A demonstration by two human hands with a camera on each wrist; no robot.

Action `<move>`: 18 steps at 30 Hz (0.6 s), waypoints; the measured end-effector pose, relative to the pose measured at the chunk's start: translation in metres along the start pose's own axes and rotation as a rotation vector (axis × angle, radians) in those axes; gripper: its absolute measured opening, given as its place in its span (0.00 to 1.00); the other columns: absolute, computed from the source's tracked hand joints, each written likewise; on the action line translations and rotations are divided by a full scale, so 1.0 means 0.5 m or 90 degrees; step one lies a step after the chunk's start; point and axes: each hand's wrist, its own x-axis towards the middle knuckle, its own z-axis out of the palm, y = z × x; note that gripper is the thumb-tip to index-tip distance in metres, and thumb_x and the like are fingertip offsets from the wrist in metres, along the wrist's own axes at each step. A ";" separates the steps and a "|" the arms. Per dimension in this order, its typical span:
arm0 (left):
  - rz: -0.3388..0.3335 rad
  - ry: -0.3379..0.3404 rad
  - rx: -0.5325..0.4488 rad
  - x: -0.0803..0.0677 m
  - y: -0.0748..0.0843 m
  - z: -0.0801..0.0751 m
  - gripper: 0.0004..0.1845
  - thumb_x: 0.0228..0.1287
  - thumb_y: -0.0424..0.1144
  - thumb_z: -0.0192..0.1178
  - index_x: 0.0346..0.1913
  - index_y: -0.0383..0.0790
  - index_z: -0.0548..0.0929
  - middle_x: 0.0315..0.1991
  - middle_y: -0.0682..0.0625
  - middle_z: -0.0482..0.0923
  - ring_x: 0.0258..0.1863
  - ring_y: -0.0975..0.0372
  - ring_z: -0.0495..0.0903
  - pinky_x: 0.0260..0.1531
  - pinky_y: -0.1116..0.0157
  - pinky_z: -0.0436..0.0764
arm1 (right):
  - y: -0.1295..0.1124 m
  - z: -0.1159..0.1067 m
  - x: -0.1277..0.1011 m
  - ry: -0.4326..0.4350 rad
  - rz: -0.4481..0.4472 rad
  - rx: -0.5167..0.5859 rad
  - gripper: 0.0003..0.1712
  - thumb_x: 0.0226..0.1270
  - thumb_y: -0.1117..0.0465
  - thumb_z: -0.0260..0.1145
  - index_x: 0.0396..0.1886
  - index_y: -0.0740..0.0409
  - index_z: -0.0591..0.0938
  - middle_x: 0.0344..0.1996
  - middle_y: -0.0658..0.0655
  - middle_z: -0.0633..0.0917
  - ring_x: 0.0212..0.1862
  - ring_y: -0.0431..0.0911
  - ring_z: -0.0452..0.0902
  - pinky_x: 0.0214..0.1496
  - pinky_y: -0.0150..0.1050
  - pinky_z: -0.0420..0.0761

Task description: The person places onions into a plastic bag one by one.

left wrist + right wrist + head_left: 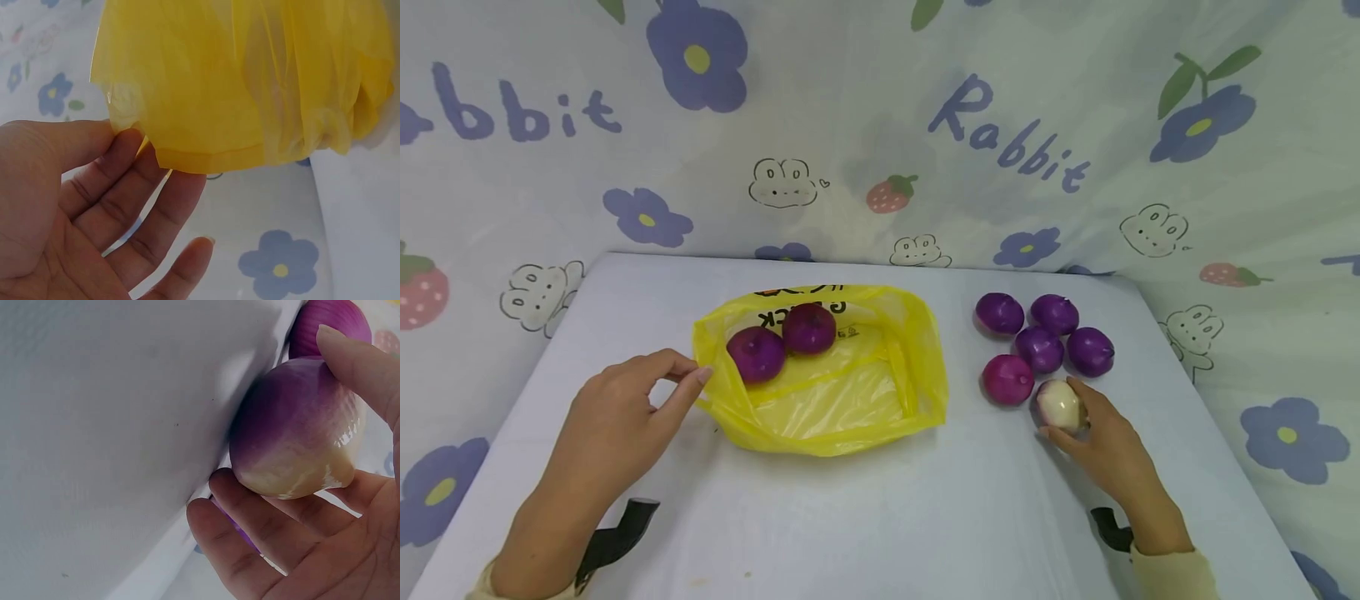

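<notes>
A yellow plastic bag (820, 408) lies open on the table, with two purple onions (808, 328) inside its left part. My left hand (625, 417) pinches the left edge of the bag's mouth between thumb and index finger; in the left wrist view the other fingers (181, 200) spread loosely below the yellow film. At the right, my right hand (1112, 442) holds a glossy white-and-purple onion (1060, 406), thumb on one side and fingers on the other. In the right wrist view that onion (294, 431) is close against the table surface.
Several purple onions (1039, 349) sit grouped just beyond my right hand, a redder one (1007, 380) nearest the bag. The white table (850, 533) ends at a patterned cloth backdrop (850, 125). Dark straps (617, 533) show at both wrists.
</notes>
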 end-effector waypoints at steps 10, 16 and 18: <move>-0.005 -0.002 -0.006 0.001 -0.003 -0.003 0.10 0.74 0.45 0.66 0.45 0.41 0.87 0.43 0.42 0.89 0.36 0.49 0.81 0.36 0.43 0.83 | -0.002 0.001 -0.004 0.016 0.003 -0.019 0.55 0.66 0.40 0.75 0.77 0.70 0.63 0.69 0.76 0.71 0.62 0.71 0.75 0.58 0.69 0.77; -0.008 -0.006 -0.004 0.001 -0.001 -0.003 0.10 0.74 0.45 0.66 0.45 0.40 0.87 0.43 0.41 0.89 0.37 0.48 0.81 0.36 0.43 0.84 | -0.008 -0.001 -0.006 0.023 0.009 -0.020 0.55 0.66 0.40 0.76 0.77 0.70 0.63 0.68 0.76 0.72 0.60 0.69 0.76 0.56 0.68 0.79; -0.006 -0.005 -0.004 0.000 -0.002 -0.004 0.10 0.74 0.45 0.66 0.45 0.41 0.87 0.43 0.42 0.89 0.37 0.49 0.81 0.35 0.43 0.84 | -0.012 -0.002 -0.008 0.026 0.009 -0.016 0.55 0.66 0.40 0.76 0.76 0.71 0.64 0.68 0.76 0.72 0.60 0.69 0.77 0.55 0.68 0.79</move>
